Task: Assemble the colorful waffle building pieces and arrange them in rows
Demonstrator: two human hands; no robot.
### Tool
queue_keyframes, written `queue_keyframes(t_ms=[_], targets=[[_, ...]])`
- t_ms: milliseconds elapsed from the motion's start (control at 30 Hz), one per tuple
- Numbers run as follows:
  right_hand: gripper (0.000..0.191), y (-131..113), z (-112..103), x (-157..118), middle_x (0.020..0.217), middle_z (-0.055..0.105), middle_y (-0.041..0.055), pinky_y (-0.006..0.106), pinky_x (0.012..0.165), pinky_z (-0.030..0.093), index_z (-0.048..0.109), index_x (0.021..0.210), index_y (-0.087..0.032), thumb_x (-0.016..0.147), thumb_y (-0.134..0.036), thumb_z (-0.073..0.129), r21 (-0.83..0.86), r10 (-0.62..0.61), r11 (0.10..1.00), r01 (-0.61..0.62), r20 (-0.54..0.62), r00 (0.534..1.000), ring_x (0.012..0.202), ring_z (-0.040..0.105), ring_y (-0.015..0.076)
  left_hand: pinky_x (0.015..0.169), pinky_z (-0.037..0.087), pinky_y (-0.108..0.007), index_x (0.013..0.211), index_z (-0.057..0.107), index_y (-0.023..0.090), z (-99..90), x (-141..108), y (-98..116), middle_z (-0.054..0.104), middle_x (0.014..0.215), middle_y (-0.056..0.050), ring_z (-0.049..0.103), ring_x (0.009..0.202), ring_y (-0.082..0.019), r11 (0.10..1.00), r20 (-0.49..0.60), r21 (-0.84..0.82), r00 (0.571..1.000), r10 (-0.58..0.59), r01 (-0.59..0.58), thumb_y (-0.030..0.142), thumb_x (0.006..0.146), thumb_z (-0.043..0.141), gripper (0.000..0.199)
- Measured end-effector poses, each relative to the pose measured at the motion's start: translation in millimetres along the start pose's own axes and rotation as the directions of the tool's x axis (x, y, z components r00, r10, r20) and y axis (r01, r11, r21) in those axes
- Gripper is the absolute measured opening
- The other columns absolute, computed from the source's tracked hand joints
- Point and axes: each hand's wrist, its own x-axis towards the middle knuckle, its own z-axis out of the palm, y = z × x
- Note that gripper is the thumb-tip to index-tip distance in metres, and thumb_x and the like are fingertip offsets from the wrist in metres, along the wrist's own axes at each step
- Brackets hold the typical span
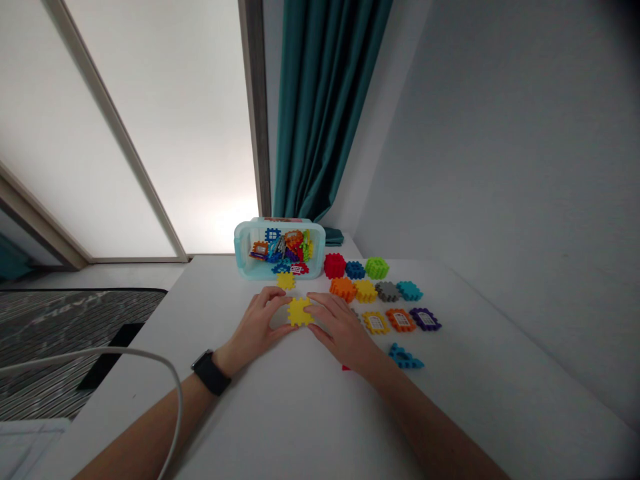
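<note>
Between my two hands is a yellow square tile with notched edges [300, 312], like an interlocking building tile. My left hand [261, 321] has its thumb and fingers at the tile's left side. From the right, my right hand [341, 325] grips the same tile with bent fingers and thumb. Just beyond them a second yellow tile [286, 281] lies in front of the plastic bin [241, 250]. Near my right hand stand stacks of tiles: orange [343, 289], yellow [366, 291], grey [388, 291]. My right hand partly covers some pieces.
Farther back are red [335, 265], dark blue [355, 269] and green [377, 268] stacks. Window-patterned tiles, yellow [375, 323], orange [401, 320] and purple [425, 319], lie right, with blue pieces [405, 357] nearer. A white cable [173, 373] crosses my left forearm.
</note>
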Motion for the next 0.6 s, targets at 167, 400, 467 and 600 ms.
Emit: queue_keyframes(t_ms=[167, 400, 467, 600], targets=[[0.028, 2.3, -0.8, 0.5, 0.129, 0.064, 0.0108, 0.049, 0.102, 0.051, 0.062, 0.114, -0.024, 0.094, -0.009, 0.049, 0.020, 0.016, 1.000, -0.016, -0.002, 1.000, 0.119, 0.059, 0.0251, 0.099, 0.050, -0.044, 0.124, 0.059, 0.025, 0.1, 0.7, 1.9, 0.054, 0.124, -0.011, 0.056, 0.116, -0.027, 0.998, 0.037, -0.065, 0.999, -0.013, 0.015, 0.041, 0.085, 0.074, 0.044], [0.028, 2.7, -5.1, 0.0, 0.134, 0.061, 0.0119, 0.049, 0.102, 0.051, 0.060, 0.117, -0.023, 0.091, -0.013, 0.057, 0.003, -0.007, 1.000, 0.007, 0.011, 1.000, 0.123, 0.057, 0.0275, 0.101, 0.049, -0.044, 0.121, 0.056, 0.025, -0.3, 3.6, 5.0, 0.054, 0.122, -0.010, 0.055, 0.116, -0.026, 0.991, 0.037, -0.134, 0.999, -0.025, 0.030, 0.037, 0.087, 0.073, 0.040], [0.026, 2.8, -5.6, -0.2, 0.134, 0.061, 0.0113, 0.048, 0.103, 0.051, 0.061, 0.116, -0.023, 0.092, -0.013, 0.056, 0.006, -0.013, 1.000, 0.012, 0.015, 1.000, 0.123, 0.058, 0.0266, 0.101, 0.049, -0.044, 0.121, 0.056, 0.025, -0.7, 4.3, 5.2, 0.054, 0.122, -0.010, 0.055, 0.116, -0.025, 0.989, 0.040, -0.147, 0.999, -0.026, 0.032, 0.035, 0.087, 0.073, 0.039], [0.024, 4.0, -4.6, -0.7, 0.133, 0.062, 0.0117, 0.047, 0.102, 0.051, 0.062, 0.114, -0.023, 0.094, -0.013, 0.055, -0.003, -0.019, 1.000, 0.019, -0.009, 1.000, 0.122, 0.058, 0.0256, 0.102, 0.048, -0.043, 0.119, 0.056, 0.024, -1.8, 5.6, 6.4, 0.055, 0.122, -0.010, 0.055, 0.116, -0.025, 0.982, 0.050, -0.182, 0.998, -0.038, 0.046, 0.033, 0.088, 0.072, 0.036]])
